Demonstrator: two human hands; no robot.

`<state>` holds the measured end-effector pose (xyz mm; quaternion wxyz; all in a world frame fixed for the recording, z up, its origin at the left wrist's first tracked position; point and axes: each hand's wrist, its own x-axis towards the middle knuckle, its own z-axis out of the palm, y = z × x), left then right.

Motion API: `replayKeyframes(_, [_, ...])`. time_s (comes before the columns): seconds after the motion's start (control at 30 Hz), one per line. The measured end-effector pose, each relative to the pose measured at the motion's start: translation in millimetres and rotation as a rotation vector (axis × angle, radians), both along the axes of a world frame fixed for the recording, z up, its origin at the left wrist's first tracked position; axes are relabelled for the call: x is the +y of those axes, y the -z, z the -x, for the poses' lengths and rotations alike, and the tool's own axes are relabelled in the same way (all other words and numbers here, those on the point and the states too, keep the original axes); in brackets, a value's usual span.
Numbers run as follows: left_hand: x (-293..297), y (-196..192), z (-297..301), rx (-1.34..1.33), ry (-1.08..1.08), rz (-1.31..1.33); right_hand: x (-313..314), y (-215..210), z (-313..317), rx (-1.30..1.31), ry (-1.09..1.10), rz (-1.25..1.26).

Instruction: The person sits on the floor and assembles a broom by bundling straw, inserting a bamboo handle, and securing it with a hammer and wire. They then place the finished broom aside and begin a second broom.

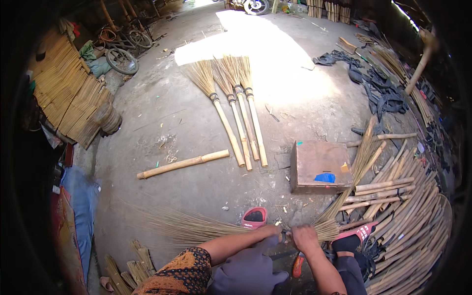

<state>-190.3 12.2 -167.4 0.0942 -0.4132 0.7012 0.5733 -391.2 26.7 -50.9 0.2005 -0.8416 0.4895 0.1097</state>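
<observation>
A loose bundle of thin broom bristles (191, 225) lies across my lap, its fine tips fanning out to the left. My left hand (269, 232) is closed around the bundle near its middle. Close beside it, my right hand (306, 238) is curled into a fist over the bundle; its grip is hidden. A bit of dark binding shows between the hands. Blunt stick ends (325, 230) poke out to the right of my right hand. Below the right wrist lies a red-handled tool (298, 265), partly covered.
Finished brooms (242, 123) lie ahead, with a bamboo pole (184, 163) to their left. A wooden box (320, 166) stands front right, next to a big pile of bamboo handles (413, 236). Black strips (381, 91) lie beyond; short bristle bundles (130, 270) sit lower left.
</observation>
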Motion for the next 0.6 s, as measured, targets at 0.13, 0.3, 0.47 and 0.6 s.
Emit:
replayKeyframes(0.13, [-5, 12, 3, 0.012, -0.075, 0.1, 54, 8, 9, -0.292, 0.47, -0.179])
replayKeyframes(0.3, [-10, 23, 4, 0.069, -0.07, 0.004, 111, 49, -42, -0.635, 0.805, -0.064])
replayKeyframes(0.47, [-6, 18, 1, -0.002, -0.069, 0.081, 122, 64, -60, -0.388, 0.945, 0.152])
replayKeyframes(0.6, [-9, 19, 1, 0.063, -0.095, -0.016, 112, 59, -68, -0.492, 0.88, 0.286])
